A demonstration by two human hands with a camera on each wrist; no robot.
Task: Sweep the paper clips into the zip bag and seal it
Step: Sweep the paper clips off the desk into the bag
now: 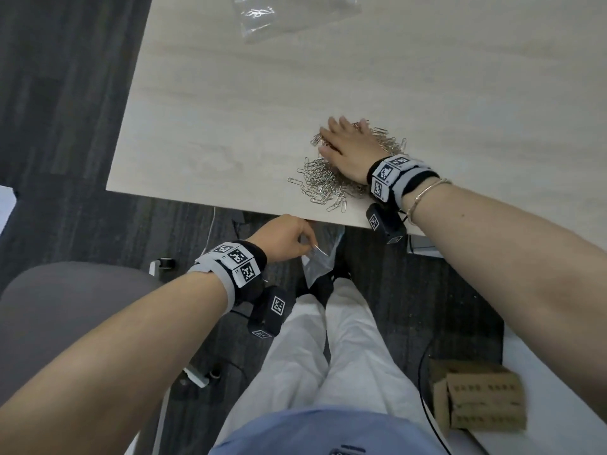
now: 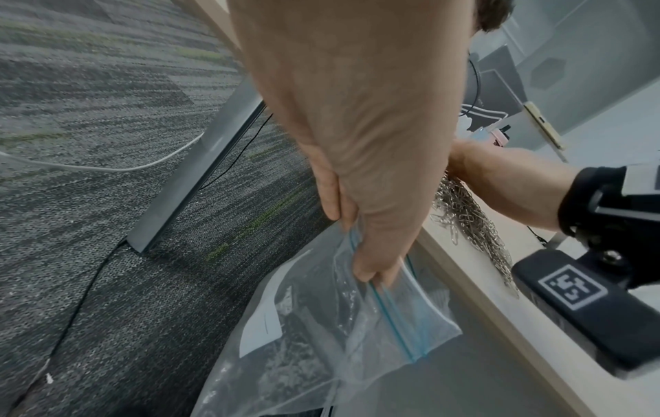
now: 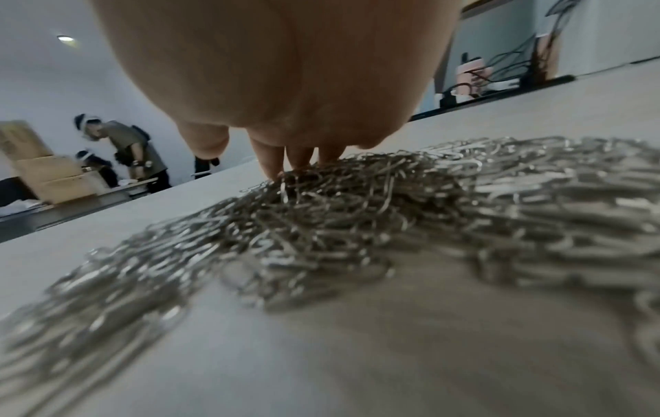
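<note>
A heap of silver paper clips [image 1: 325, 182] lies near the front edge of the pale wooden table [image 1: 230, 126]. My right hand [image 1: 348, 146] lies flat on the heap with straight fingers, fingertips [image 3: 275, 166] touching the clips [image 3: 357, 214]. Below the table edge, my left hand [image 1: 285, 238] pinches the rim of a clear zip bag [image 1: 317, 264] that hangs beneath the edge. In the left wrist view my left hand [image 2: 371, 262] grips the zip bag [image 2: 357, 324] at its blue zip strip, with the clips [image 2: 467, 217] just above on the table.
A second clear bag [image 1: 289, 14] with a few clips inside lies at the table's far side. A grey chair [image 1: 65, 307] stands to my left, a cardboard box [image 1: 479, 399] on the floor to my right. Dark carpet [image 2: 107, 141] with cables lies below.
</note>
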